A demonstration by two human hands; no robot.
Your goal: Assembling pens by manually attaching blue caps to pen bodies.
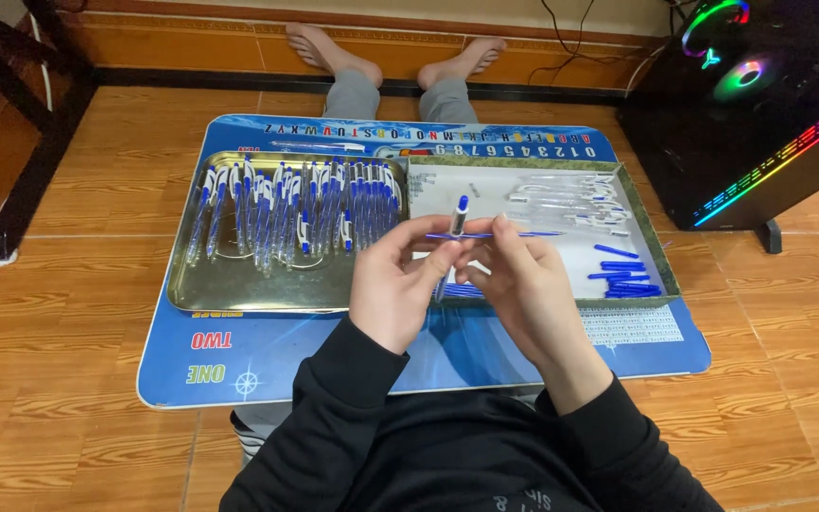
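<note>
Over the low blue table (267,356) we hold both hands close together, just in front of our chest; our left hand (392,284) is curled, thumb and fingertips pinched on a white pen barrel (457,220) with a blue tip, which stands nearly upright above the fingers; our right hand (516,284) is likewise curled, its thumb and forefinger closed on a thin blue refill (495,235) that lies roughly level, crossing just behind the barrel and reaching out past both hands on either side; whether the refill touches the barrel we cannot tell; both forearms wear black sleeves (353,398); to the left of the hands sits a shallow gold metal tray (239,289), its far half filled with a row of finished blue-and-white pens (296,204) lying side by side, its near half bare; to the right, touching the tray's edge, stands a flat cardboard box (661,275) with a pale floor, holding clear barrels (571,194) at the far end and small blue caps (623,277) nearer its right wall; beyond the table our bare feet (395,52) rest against the wall's base on the wooden floor (68,379); at the far right a dark computer case (760,104) glows with coloured fans and strips.
</note>
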